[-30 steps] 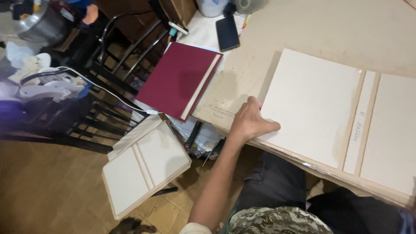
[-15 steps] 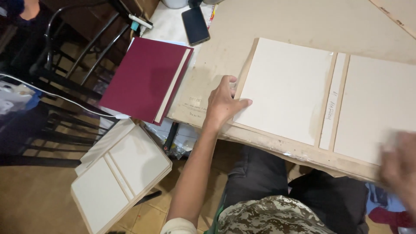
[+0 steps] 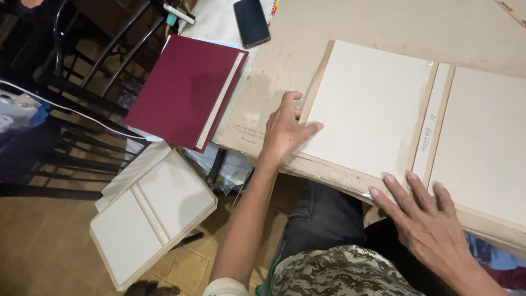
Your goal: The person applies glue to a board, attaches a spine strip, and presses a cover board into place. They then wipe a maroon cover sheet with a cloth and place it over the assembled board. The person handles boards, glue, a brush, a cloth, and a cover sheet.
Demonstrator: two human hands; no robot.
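a head-worn camera looked down on a large brown cardboard sheet (image 3: pixel 383 22) that covered the work table. on it lay an opened book cover made of pale boards: a wide left board (image 3: pixel 367 107), a narrow spine strip (image 3: pixel 430 126) with handwriting on it, and a right board (image 3: pixel 487 137), all resting on a brown backing paper whose margin showed along the near edge. the cover's long axis ran left to right across the table, tilted slightly down to the right, with the spine strip crossing it front to back. the left hand (image 3: pixel 285 129) lay flat with fingers loosely spread, its fingertips pressed on the left edge of the left board, so the board lay straight to its right. the right hand (image 3: pixel 427 219) lay open, fingers spread, tips touching the near edge just below the spine strip; it was the nearer hand to the spine. a closed maroon book cover (image 3: pixel 186 90) sat well to the left, overhanging the table edge. below it, off the table, a second pale board cover (image 3: pixel 153 214) rested near the tiled floor. a black phone (image 3: pixel 251 22) lay at the top. no containers were in view.
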